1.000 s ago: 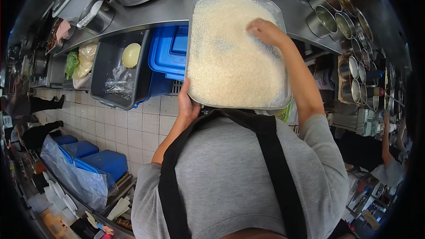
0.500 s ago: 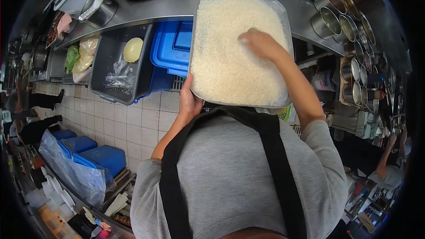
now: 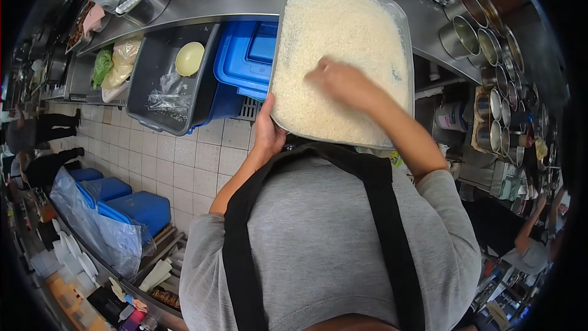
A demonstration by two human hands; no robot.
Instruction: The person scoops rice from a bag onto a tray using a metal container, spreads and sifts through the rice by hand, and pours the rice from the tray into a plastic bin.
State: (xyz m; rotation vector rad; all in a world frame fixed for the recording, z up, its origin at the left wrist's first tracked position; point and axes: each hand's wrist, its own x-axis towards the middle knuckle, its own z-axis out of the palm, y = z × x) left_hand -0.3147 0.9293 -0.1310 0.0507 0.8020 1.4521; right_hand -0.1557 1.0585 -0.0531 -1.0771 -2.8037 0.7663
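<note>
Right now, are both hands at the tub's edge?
No, only the left hand is at the tub's edge; the blurred right hand is over or in the rice.

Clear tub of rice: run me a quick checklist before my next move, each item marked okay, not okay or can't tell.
1. Left hand on the clear tub: ok, at its near left corner.
2. Right hand clear of the rice: cannot tell; it is over the rice, blurred.
3. Rice cover even: not ok; a greyish patch shows near the right wall.
4. Support under the tub: cannot tell; its underside is hidden.
5. Grey bin empty: not ok; a yellow bowl and clear plastic lie inside.
</note>
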